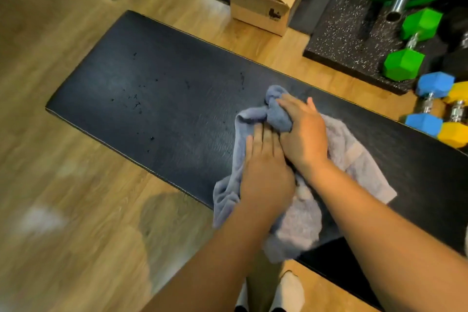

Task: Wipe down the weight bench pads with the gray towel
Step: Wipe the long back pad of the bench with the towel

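A long black bench pad [141, 88] runs from upper left to lower right. Small dark specks dot its left half. The gray towel [354, 157] lies bunched on the pad's middle, one end hanging over the near edge. My left hand [263, 167] presses flat on the towel with its fingers straight. Beside it, my right hand [304, 134] is curled around a bunched fold of the towel and touches my left hand.
An open cardboard box [263, 0] stands on the wood floor behind the bench. At the right, green [410, 45], blue [428, 101] and yellow [455, 119] dumbbells lie by a speckled black mat [347, 30] and a chrome bar [402, 0]. A socked foot [288, 291] shows below.
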Demonstrator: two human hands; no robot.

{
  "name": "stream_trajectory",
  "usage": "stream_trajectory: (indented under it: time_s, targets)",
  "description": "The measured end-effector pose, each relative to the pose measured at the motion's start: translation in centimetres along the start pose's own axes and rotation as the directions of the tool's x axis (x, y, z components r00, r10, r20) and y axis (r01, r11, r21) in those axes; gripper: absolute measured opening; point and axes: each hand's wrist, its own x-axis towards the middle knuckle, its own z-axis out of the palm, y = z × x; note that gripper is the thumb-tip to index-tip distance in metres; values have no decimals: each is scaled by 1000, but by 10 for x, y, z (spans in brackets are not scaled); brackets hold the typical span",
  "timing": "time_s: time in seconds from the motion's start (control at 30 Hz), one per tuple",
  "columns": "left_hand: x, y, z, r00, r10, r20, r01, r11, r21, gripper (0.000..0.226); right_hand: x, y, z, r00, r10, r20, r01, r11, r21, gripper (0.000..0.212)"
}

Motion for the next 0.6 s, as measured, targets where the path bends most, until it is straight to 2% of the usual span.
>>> stream_trajectory:
  time_s: [0.1,0.17,0.3,0.43,0.53,0.6]
  targets:
    - [-80,5,10,1000,-10,-8,8,971,-237,67,-80,-7,0,988,-94,120,82,991,107,54]
    - [-110,11,10,999,8,31,2,953,-304,63,-110,-4,-2,981,-158,116,141,980,138,48]
    - [-71,13,16,1000,-7,-12,3,955,-296,63,-76,15,-3,973,-206,103,203,978,44,39]
    - [9,12,-4,999,26,-34,-30,988,-149,65,-1,28,-11,989,-137,60,144,981,-132,40]
    - [42,18,-21,1000,9,5,-8,990,-144,65,38,31,-16,995,-93,31,98,936,-338,42]
    - [37,20,-19,1000,-15,-18,12,988,-156,67,37,28,-14,998,-55,5,52,917,-396,45]
